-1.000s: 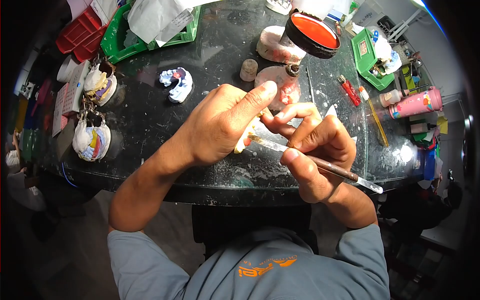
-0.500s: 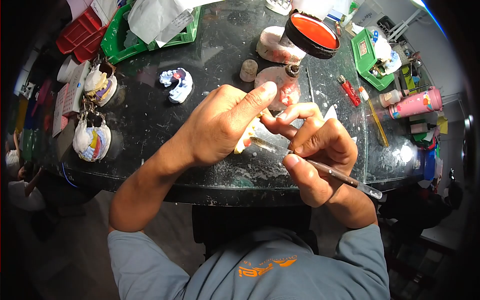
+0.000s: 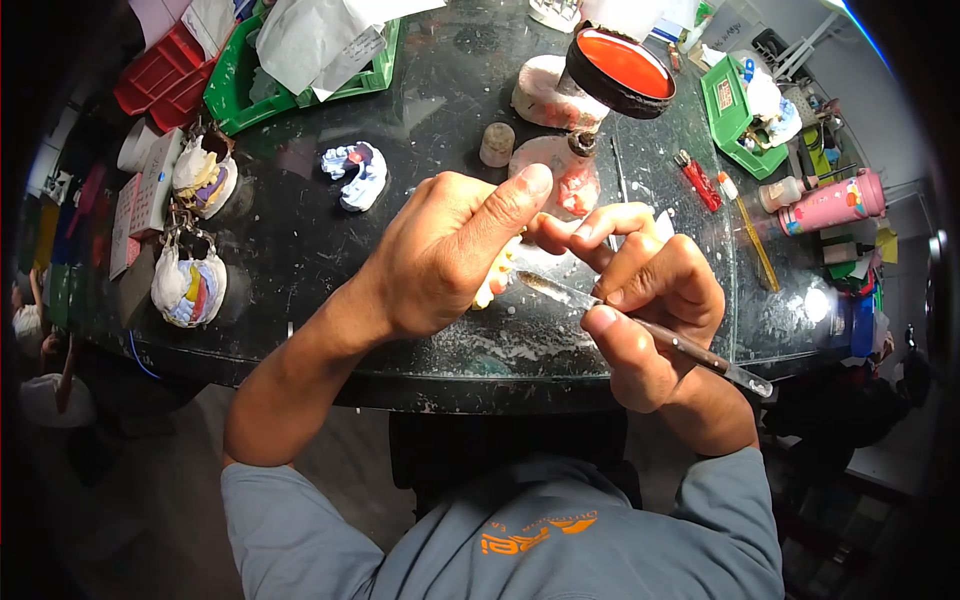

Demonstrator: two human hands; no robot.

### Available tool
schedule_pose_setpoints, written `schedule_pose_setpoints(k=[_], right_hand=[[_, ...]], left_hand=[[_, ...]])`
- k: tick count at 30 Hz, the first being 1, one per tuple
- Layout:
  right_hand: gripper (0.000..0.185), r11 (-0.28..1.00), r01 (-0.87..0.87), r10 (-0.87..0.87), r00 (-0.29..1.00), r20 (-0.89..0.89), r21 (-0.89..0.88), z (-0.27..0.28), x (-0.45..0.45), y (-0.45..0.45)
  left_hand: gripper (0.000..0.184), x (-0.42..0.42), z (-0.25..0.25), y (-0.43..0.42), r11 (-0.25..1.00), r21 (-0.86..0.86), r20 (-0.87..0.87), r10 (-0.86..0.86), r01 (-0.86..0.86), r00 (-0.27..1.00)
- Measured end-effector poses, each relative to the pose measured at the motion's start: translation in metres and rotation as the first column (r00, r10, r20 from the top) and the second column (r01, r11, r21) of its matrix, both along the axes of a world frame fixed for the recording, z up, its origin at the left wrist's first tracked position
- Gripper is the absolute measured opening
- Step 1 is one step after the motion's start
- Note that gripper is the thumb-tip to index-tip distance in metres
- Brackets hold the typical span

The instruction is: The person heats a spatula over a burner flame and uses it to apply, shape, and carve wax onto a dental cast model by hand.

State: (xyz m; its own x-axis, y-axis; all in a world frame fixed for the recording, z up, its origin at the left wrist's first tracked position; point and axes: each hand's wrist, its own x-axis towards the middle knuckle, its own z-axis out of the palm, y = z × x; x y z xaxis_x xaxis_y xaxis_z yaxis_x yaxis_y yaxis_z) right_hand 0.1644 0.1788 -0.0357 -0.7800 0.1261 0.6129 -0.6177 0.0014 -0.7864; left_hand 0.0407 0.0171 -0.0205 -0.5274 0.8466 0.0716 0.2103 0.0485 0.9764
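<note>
My left hand (image 3: 440, 250) is closed around a yellowish dental model (image 3: 493, 283), most of which is hidden behind the fingers and palm. Between the thumb and fingers of my right hand (image 3: 655, 310) is a knife-like tool (image 3: 680, 345) with a brown handle and a metal blade. The blade's tip lies close beside the model's edge; whether they touch I cannot tell. Just beyond my hands stands a burner (image 3: 582, 145) on a round base with pink wax marks. Farther back is a black-rimmed dish of red wax (image 3: 622, 70).
A blue-white dental cast (image 3: 355, 174) lies left of centre. Two mounted casts (image 3: 190, 285) stand at the far left. Green trays (image 3: 235, 85) are at the back left and right. A red lighter (image 3: 698, 182), a yellow brush (image 3: 750, 235) and a pink bottle (image 3: 835, 203) are on the right.
The blade tip has shifted slightly away from the model, and my right hand has moved a little to the right. Both hands keep their hold. The whole view has shifted slightly.
</note>
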Motion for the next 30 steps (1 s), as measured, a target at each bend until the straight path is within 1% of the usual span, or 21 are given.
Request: schedule_pose_setpoints(k=[3,6,9,12,14,20,24,30], right_hand=[[0.016,0.998,0.006,-0.005,1.0,-0.02,0.067,0.001,-0.001,0.004],[0.016,0.998,0.006,-0.006,1.0,-0.011,0.062,0.001,-0.001,0.003],[0.016,0.999,0.031,-0.031,0.999,0.025,0.017,0.003,0.0,-0.001],[0.017,0.998,0.03,-0.031,0.999,0.027,0.058,0.003,0.001,0.002],[0.018,0.996,0.044,-0.044,0.999,-0.007,0.079,0.002,-0.001,0.002],[0.018,0.985,0.087,-0.078,0.995,-0.067,0.149,0.001,-0.003,0.002],[0.018,0.982,0.103,-0.095,0.994,-0.056,0.157,0.002,-0.002,0.001],[0.018,0.979,0.125,-0.115,0.991,-0.067,0.16,0.002,-0.003,-0.001]], left_hand=[[0.064,0.001,0.006,0.0,1.0,0.004,0.049,-0.022,0.021,0.999],[0.065,0.002,0.013,-0.002,0.999,0.006,0.096,-0.05,0.049,0.994],[0.065,0.006,0.001,0.001,0.995,0.095,0.137,0.004,-0.017,0.991],[0.064,0.004,-0.006,-0.002,0.992,0.125,0.081,0.015,-0.025,0.997],[0.064,0.004,-0.011,-0.002,0.988,0.151,0.088,0.027,-0.04,0.996],[0.063,0.005,-0.014,-0.002,0.984,0.161,0.026,0.069,-0.073,0.997],[0.061,0.004,-0.015,-0.002,0.982,0.165,0.006,0.087,-0.087,0.996],[0.055,0.003,-0.013,-0.004,0.984,0.163,0.011,0.064,-0.065,0.998]])
